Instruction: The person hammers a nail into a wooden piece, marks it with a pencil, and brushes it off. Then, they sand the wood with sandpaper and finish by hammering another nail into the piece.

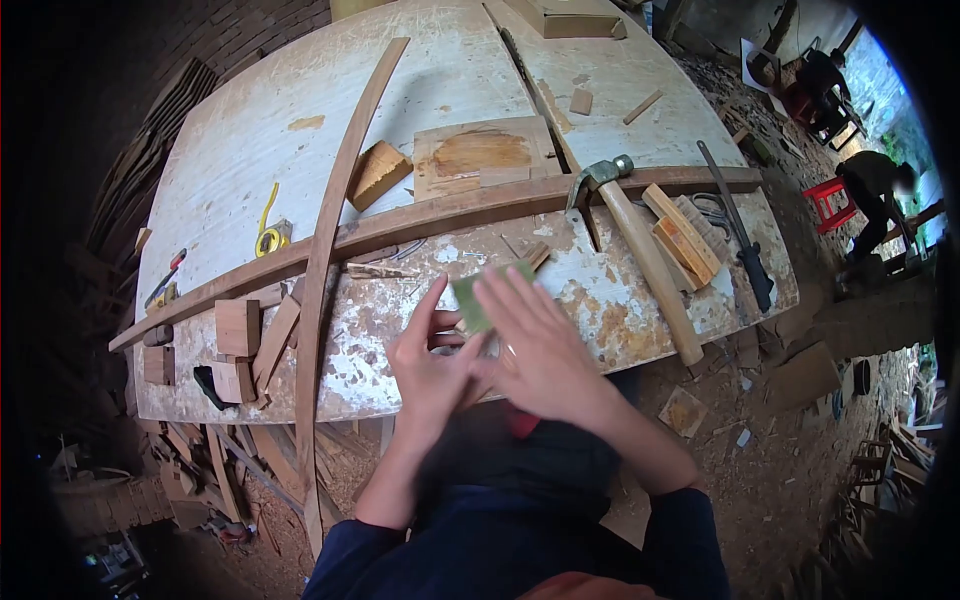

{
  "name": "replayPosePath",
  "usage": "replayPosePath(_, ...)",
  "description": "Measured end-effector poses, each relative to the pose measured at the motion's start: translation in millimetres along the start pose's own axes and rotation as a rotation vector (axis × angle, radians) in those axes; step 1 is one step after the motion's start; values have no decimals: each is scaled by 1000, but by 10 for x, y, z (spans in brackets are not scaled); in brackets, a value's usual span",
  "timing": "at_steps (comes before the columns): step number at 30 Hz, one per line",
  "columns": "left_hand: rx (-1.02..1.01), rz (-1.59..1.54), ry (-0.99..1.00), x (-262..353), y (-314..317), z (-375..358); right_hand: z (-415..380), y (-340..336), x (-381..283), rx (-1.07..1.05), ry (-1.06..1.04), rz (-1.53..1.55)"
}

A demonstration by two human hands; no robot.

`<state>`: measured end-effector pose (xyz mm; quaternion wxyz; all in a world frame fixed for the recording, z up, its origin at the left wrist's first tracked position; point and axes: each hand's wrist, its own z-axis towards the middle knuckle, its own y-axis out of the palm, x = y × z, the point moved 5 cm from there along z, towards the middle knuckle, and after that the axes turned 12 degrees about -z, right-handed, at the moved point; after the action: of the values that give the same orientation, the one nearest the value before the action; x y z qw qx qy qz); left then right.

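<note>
My left hand [428, 352] is over the near edge of the workbench, thumb and fingers curled around a small pale piece, mostly hidden, that looks like wood. My right hand [545, 355] is close beside it, slightly blurred, with its fingers laid straight over a green sheet [467, 305] that looks like sandpaper. The sheet lies between the two hands, against the pale piece. Just beyond the right fingertips is a small dark wood offcut [539, 256] on the bench.
A long wooden strip [440, 212] crosses the bench [360, 375], and another [322, 250] lies across it. A hammer [645, 255], a file [735, 215], a tape measure [272, 238] and wood blocks [237, 327] lie around. Two people work at the far right, near a red stool [828, 203].
</note>
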<state>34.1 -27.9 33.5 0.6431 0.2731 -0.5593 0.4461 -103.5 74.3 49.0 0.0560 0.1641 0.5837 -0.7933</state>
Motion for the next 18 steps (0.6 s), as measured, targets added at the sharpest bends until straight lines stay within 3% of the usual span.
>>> replayPosePath(3,-20,19,29,20,20,-35,99,154,571,43,203,-46)
replayPosePath(6,-33,-8,-14,19,-16,-15,-79,-50,-183,-5,-95,20)
replayPosePath(7,-42,-28,-31,9,-28,10,-78,-57,-157,-42,-108,18)
replayPosePath(10,-10,-5,-10,-12,33,-36,108,67,513,31,162,-20)
replayPosePath(14,-28,-39,-29,30,19,-17,-44,-67,-137,-69,-122,32)
replayPosePath(18,-10,6,18,-60,34,-33,132,123,517,14,94,-44)
